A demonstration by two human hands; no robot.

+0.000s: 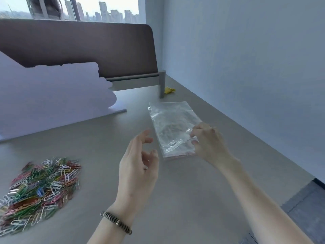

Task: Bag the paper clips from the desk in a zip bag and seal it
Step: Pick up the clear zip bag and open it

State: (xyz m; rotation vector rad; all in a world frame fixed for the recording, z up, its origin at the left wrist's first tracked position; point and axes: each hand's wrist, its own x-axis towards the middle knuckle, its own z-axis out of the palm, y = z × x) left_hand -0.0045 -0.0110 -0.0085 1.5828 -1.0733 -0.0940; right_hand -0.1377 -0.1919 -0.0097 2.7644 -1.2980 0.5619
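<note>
A clear zip bag (pixel 171 124) with a reddish zip strip at its near end lies on the grey desk (pixel 184 191), right of centre. My right hand (pixel 207 140) pinches the bag's right edge near that end. My left hand (pixel 140 161) hovers just left of the bag, fingers apart and curled, holding nothing. A loose heap of coloured paper clips (pixel 38 191) lies on the desk at the lower left, well apart from both hands.
A blurred white shape (pixel 52 95) stands at the back left. Behind it runs a brown desk divider (pixel 88 46) with a grey post. A small yellow object (pixel 169 90) lies by the post. The wall is close on the right; the desk's edge drops off at lower right.
</note>
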